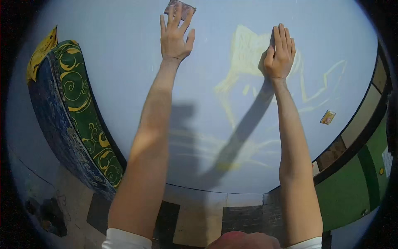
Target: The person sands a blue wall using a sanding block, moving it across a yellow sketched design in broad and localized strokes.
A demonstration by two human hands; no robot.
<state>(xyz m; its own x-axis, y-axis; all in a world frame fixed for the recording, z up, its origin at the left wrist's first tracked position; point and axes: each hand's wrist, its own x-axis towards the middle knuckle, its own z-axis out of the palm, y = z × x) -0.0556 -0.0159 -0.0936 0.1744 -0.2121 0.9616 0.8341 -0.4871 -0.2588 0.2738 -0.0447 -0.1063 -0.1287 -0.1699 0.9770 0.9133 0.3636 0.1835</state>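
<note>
Both my arms reach up over a pale blue flat surface (124,46) that looks like a wall. My left hand (176,39) has its fingers spread, with the fingertips over a brown, roughly square piece (182,11) at the top edge. Whether it presses on that piece is not clear. My right hand (280,59) is flat, fingers together and thumb close by, at the right side of a pale yellow drawing (248,51). Its palm side is hidden, and a dark shadow lies beside it. More faint yellow lines run below and right of it.
A small yellow rectangular object (328,117) is at the right. Green-and-yellow scroll-patterned cloth (74,74), a blue textile (46,96) and a yellow bird-like shape (42,56) stand left. Tiled floor (199,224) lies below; a green panel (345,190) is lower right.
</note>
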